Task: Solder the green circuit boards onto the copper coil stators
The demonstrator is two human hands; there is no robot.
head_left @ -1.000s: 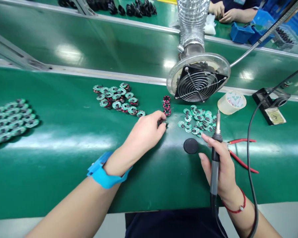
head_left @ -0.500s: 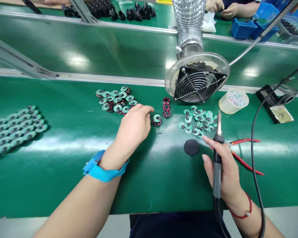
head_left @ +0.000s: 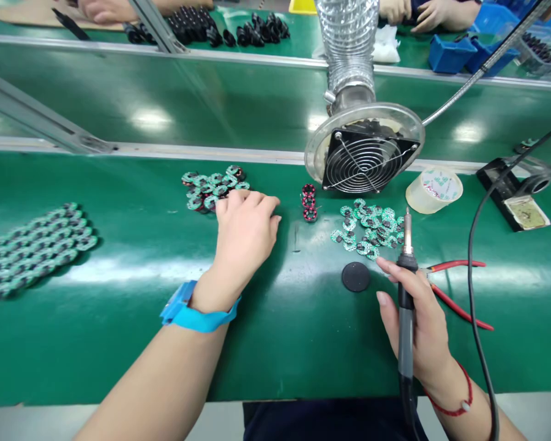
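Observation:
My left hand [head_left: 247,229], with a blue strap at the wrist, is at the right edge of a pile of motor stators with green ring boards [head_left: 209,190]. Its fingers are curled downward, apparently around one such stator, which the hand hides. In my right hand [head_left: 420,318] is a soldering iron [head_left: 406,294], held loosely with its tip pointing away from me. Small loose green circuit boards [head_left: 371,226] lie just beyond that hand. Between the hands stand red-and-black stators without boards [head_left: 309,203] in a short column.
A round fume fan [head_left: 365,159] hangs over the bench. Neat rows of board-topped parts [head_left: 39,251] lie at left. A black disc [head_left: 356,277], red-handled pliers [head_left: 461,306], tape roll [head_left: 434,190] and iron stand [head_left: 512,193] are at right. Co-workers' hands show behind the partition.
My left hand has shifted slightly left and nearer the pile. The board-topped stator that stood beside its fingertips is gone from that spot. My right hand still holds the soldering iron.

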